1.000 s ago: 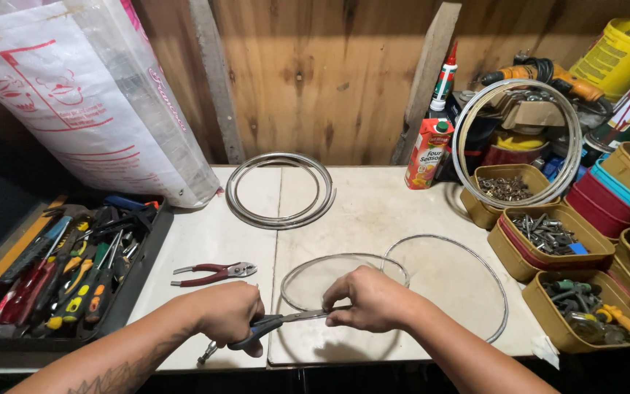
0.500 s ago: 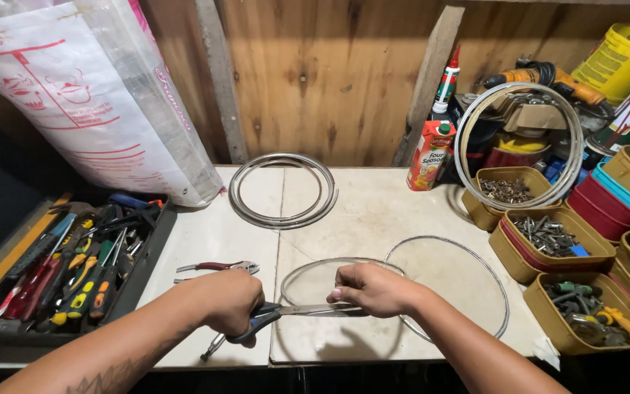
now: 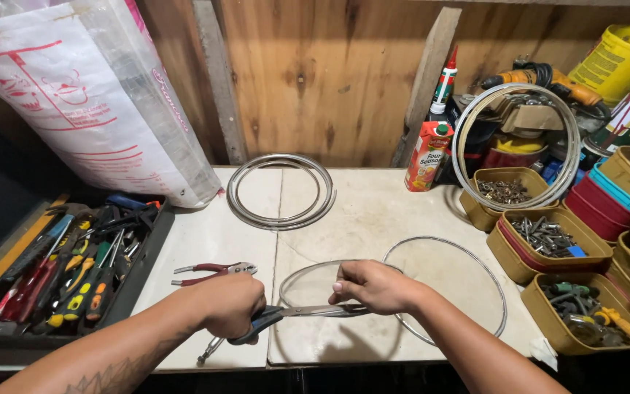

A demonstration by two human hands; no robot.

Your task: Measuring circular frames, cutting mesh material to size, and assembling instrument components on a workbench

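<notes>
1. Head cam: left hand [image 3: 229,308] was closed round dark-handled pliers [image 3: 278,317], w/ jaws lying flatter & closer to the wire ring [image 3: 308,271] than 1 s before.
2. Right hand [image 3: 371,285] gripped the ring's near edge at bench [image 3: 373,211] front, now nearer the body.
3. Red pliers [image 3: 213,273] lay unmoved beside left hand; judged: bite lined up.

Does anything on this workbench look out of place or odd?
One thing: a red juice carton stands at the back of the bench among wire coils and tubs of screws. The tool tray is jumbled, but nothing looks spilled or broken.
</notes>
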